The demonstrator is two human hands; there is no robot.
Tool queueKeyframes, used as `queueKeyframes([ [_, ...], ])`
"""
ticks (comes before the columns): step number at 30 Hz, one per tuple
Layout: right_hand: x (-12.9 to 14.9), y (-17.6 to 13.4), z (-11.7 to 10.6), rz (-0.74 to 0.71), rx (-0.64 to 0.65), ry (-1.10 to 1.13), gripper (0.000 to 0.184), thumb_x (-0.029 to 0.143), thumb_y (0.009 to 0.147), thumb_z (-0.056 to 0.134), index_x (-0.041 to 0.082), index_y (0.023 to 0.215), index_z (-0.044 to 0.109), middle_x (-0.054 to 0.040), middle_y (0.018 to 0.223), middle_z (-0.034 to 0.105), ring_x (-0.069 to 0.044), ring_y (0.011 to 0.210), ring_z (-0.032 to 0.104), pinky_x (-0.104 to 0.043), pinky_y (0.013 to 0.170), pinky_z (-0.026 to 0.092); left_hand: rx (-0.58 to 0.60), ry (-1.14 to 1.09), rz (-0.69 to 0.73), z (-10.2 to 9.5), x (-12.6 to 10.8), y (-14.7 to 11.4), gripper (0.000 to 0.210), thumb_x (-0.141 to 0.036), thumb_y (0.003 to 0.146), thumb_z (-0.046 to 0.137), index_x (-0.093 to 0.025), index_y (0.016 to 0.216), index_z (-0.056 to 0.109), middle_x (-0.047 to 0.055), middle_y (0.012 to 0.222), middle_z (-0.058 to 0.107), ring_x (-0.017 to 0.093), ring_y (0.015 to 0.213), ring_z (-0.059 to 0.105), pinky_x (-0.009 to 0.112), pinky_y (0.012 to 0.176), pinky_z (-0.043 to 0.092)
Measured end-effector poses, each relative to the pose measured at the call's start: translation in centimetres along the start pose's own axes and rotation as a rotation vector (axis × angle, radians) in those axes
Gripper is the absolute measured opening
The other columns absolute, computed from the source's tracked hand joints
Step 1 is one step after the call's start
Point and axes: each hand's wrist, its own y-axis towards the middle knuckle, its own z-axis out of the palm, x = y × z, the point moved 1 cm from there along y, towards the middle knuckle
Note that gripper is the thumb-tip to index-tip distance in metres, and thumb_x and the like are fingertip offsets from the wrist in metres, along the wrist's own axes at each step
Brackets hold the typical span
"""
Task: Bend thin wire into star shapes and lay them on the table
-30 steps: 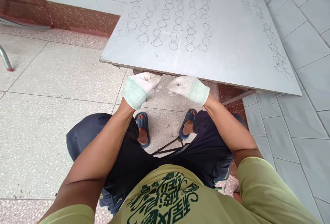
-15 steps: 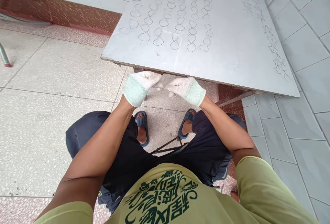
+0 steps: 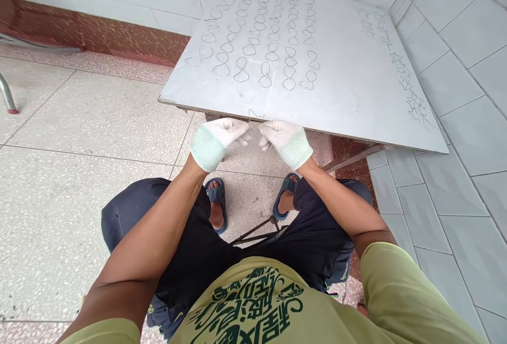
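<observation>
Between my two gloved hands is a thin bent wire [image 3: 251, 112], its pointed bends showing above the fingertips against the table edge. My left hand [image 3: 225, 132] pinches its left side, with thumb and forefinger together. The right side is pinched by my right hand [image 3: 279, 135]. Both hands wear white gloves with pale green cuffs and hover just in front of the table's near edge. The wire's lower part is hidden by the fingers or too fine to make out.
On the white table [image 3: 336, 95] lie rows of twisted wire loops [image 3: 290, 61]. Along its right side is a line of star-shaped wires [image 3: 404, 77]. A tiled wall [image 3: 455, 64] borders the right. A metal leg [image 3: 8, 93] stands on the floor at far left.
The wire between my hands now shows pointed bends above the fingertips. Both hands have shifted slightly lower in view and stay pinched. The view has tilted and turned a little.
</observation>
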Motion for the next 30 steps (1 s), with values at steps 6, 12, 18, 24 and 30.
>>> queueKeyframes([
  [6,0.1,-0.1,0.0,-0.012,0.021,-0.010,0.026,0.028,0.114,0.071,0.023,0.089,0.075,0.0025,0.073,0.079,-0.012,0.063,0.073,-0.024,0.066,0.060,-0.108,-0.169,0.078,0.2,0.0,0.4,0.044,-0.060,0.084,0.091,-0.018,0.081,0.078,0.013,0.084,0.087,0.020,0.069,0.078,0.030,0.064,0.062],
  [12,0.8,0.1,-0.8,0.013,0.020,0.059,0.024,0.028,0.115,0.069,0.022,0.092,0.073,-0.0006,0.079,0.082,-0.013,0.066,0.075,-0.024,0.066,0.060,-0.175,-0.170,0.127,0.0,-0.8,-0.3,0.041,-0.058,0.091,0.081,-0.017,0.095,0.084,0.013,0.086,0.086,0.026,0.079,0.082,0.030,0.058,0.060],
  [18,1.1,-0.5,-0.5,-0.036,0.103,0.155,0.013,0.023,0.112,0.073,0.020,0.101,0.078,0.0002,0.081,0.083,-0.014,0.071,0.079,-0.026,0.072,0.064,-0.147,-0.159,0.090,0.0,0.0,0.0,0.043,-0.059,0.091,0.082,-0.017,0.099,0.085,0.013,0.086,0.086,0.024,0.073,0.080,0.029,0.055,0.056],
  [24,0.4,0.4,-0.7,-0.028,0.070,0.164,0.016,0.034,0.112,0.075,0.021,0.103,0.079,-0.0031,0.095,0.088,-0.016,0.087,0.082,-0.027,0.081,0.067,-0.141,-0.100,0.115,0.0,-0.5,-0.1,0.038,-0.057,0.090,0.081,-0.019,0.084,0.080,0.011,0.082,0.084,0.023,0.076,0.079,0.031,0.066,0.061],
  [30,-0.4,1.5,-0.6,-0.018,0.085,0.189,0.014,0.032,0.108,0.079,0.022,0.099,0.080,-0.0019,0.095,0.087,-0.014,0.086,0.080,-0.024,0.081,0.066,-0.018,-0.099,0.101,0.6,-1.1,-0.6,0.037,-0.055,0.086,0.085,-0.019,0.078,0.080,0.012,0.084,0.086,0.021,0.073,0.078,0.030,0.064,0.062],
])
